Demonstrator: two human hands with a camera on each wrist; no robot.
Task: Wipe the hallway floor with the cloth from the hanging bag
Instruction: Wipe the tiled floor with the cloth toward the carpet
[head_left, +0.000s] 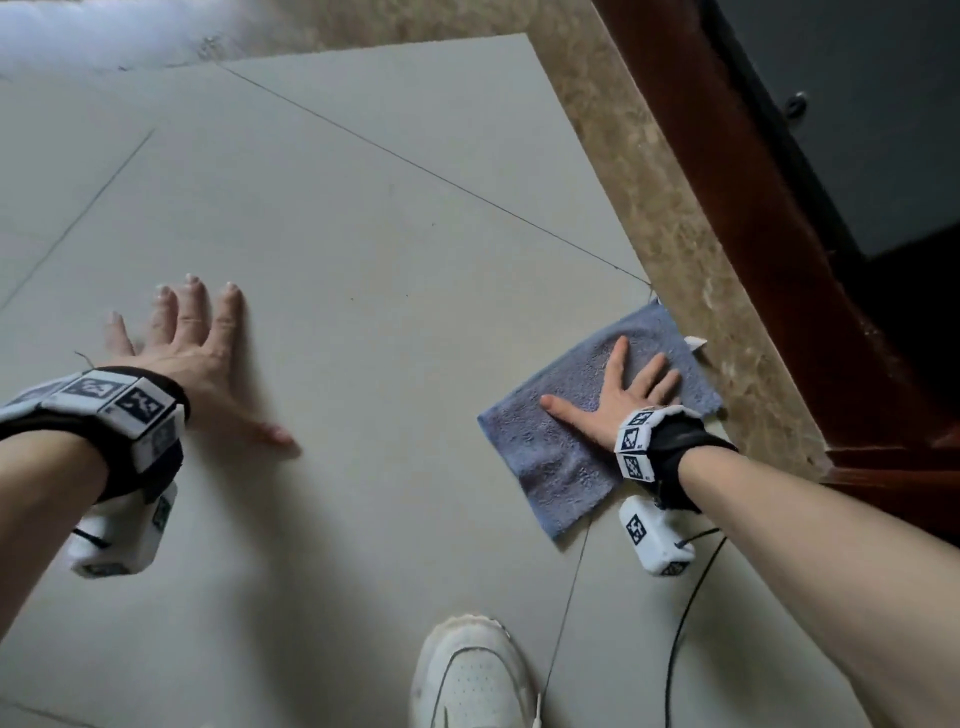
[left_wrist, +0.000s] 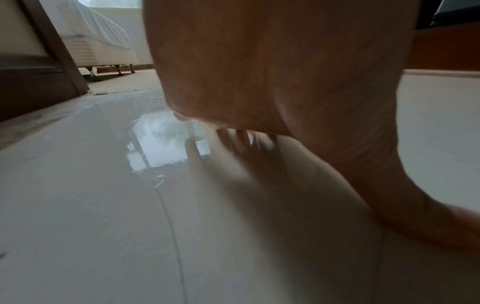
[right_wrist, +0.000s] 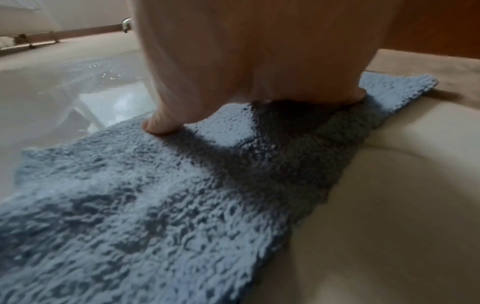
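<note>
While left hand (head_left: 192, 358) braces, right hand (head_left: 623, 395) flat — cloth (head_left: 566, 441), floor (head_left: 363, 208)

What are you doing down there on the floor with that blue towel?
A person is crouched low, wiping the pale grey tiled floor with a fluffy blue terry cloth. The right hand presses flat on the cloth with fingers spread, right beside the brown speckled stone border strip along the dark red wooden frame. The left hand lies flat on the bare tiles, fingers straight, apparently propping the person up. One white sneaker stands at the bottom of the head view.
</note>
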